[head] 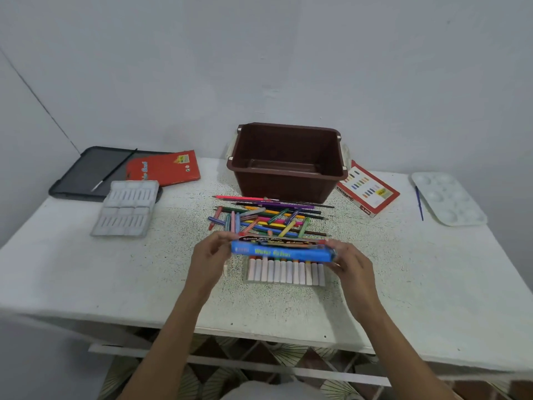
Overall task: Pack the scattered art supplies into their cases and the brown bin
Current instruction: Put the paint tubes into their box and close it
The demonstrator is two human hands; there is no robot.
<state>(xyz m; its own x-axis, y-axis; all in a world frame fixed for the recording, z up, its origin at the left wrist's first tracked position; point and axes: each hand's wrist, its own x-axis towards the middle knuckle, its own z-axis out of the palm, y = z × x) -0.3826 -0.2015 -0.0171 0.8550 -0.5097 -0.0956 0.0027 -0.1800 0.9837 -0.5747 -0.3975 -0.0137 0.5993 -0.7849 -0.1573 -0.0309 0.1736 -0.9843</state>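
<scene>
You are at a white speckled surface (86, 278) set against a plain pale wall; its near edge runs just below your forearms, with patterned floor showing under it. The front strip to the left and right of your arms is bare, so there is room to move there.

Your left hand (209, 255) and right hand (350, 264) each curl round one end of the blue water colour box (284, 251), holding it level just above the surface. Directly under it lies a row of white paint tubes (285, 272), side by side in a clear tray.

Just beyond the box is the pile of coloured pencils and crayons (268, 217), crossed over one another and reaching almost to the foot of the brown bin (282, 186). The bin stands upright and open near the far edge, centre.

To the left, well apart from the pile, a grey moulded insert (127, 207) lies flat. Behind it a red box (164, 168) rests on a dark flat case (80, 174) that overhangs the far-left corner, with a thin black brush (115, 170) across it.

To the right, an oil pastel box (367, 189) is tucked beside the bin. A white palette (448, 199) sits near the right edge, a blue brush (419, 203) just beside it.
</scene>
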